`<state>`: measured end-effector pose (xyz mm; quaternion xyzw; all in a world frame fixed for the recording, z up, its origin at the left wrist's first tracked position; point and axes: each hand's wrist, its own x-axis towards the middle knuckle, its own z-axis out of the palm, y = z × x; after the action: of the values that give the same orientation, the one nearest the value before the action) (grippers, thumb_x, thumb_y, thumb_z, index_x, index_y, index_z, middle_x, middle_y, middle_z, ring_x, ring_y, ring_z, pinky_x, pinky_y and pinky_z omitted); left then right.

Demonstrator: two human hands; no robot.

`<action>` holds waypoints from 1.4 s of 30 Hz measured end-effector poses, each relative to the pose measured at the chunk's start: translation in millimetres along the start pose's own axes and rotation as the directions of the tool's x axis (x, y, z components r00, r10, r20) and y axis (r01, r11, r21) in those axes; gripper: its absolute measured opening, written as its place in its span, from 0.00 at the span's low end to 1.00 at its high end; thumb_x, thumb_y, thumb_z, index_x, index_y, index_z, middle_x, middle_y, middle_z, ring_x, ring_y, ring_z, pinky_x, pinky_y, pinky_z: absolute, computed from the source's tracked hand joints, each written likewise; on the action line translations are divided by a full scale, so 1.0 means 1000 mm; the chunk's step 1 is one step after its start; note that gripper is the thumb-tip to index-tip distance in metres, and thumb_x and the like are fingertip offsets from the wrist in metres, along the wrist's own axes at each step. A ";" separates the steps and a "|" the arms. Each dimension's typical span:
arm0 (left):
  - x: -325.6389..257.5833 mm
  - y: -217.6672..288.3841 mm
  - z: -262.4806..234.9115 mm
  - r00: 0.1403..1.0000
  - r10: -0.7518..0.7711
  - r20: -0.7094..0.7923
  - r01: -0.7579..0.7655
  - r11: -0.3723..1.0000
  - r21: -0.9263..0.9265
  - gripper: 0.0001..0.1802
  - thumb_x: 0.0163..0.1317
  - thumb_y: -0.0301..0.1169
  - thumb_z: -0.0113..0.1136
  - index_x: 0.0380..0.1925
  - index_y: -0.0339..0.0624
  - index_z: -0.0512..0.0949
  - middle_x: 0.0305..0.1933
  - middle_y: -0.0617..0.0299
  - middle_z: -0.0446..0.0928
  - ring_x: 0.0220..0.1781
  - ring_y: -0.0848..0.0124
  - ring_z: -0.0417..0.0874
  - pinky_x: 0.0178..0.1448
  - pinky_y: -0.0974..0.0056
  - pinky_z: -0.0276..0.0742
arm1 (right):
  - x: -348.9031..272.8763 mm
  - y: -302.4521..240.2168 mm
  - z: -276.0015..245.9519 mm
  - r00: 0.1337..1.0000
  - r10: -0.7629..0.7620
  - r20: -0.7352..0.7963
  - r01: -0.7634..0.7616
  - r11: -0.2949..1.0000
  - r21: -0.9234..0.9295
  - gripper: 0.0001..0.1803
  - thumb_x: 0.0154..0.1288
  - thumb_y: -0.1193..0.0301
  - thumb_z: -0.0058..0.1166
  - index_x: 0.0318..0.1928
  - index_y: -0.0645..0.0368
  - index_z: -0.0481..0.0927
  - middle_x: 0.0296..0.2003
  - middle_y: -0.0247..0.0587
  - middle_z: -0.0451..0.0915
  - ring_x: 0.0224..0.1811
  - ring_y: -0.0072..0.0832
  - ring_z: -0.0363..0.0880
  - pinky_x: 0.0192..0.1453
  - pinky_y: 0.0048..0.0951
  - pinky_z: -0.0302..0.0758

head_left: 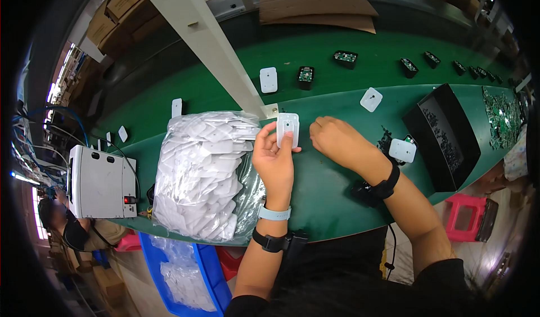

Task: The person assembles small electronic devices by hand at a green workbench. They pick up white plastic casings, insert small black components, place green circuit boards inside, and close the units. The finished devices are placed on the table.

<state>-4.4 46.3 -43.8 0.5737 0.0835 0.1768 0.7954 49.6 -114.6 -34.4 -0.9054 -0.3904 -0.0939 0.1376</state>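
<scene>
My left hand (272, 158) grips a white plastic cover (288, 123) upright, the thumb pressed on its lower part. The cover has rounded corners and a small dark hole. To its right, my right hand (333, 138) is closed with fingers curled together, apart from the cover; whatever is in them is hidden. Beside my left hand lies a big clear bag (197, 171) full of similar white covers. Near my right wrist, another white cover (403, 150) rests over a green circuit board, next to a scatter of small black parts (385, 140).
A black bin (444, 140) with small dark parts and a heap of green circuit boards (502, 117) stand right. Black housings with boards (305, 77) line the green belt behind a slanted metal post (208, 47). A white machine (101, 182) stands left, a blue crate (152, 261) below.
</scene>
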 end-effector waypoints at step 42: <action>-0.008 -0.002 -0.005 0.837 -0.410 0.362 0.314 0.902 0.295 0.08 0.67 0.20 0.63 0.44 0.30 0.82 0.36 0.61 0.84 0.30 0.79 0.79 0.34 0.75 0.75 | -0.027 0.016 -0.022 0.935 0.212 0.284 -0.326 0.197 0.925 0.13 0.61 0.78 0.67 0.46 0.66 0.82 0.39 0.37 0.86 0.38 0.17 0.83 0.43 0.20 0.80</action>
<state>-13.4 47.0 -47.7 0.6571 0.0393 -0.1145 0.7441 41.4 -150.4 -23.6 -0.6878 -0.2078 0.2316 0.6559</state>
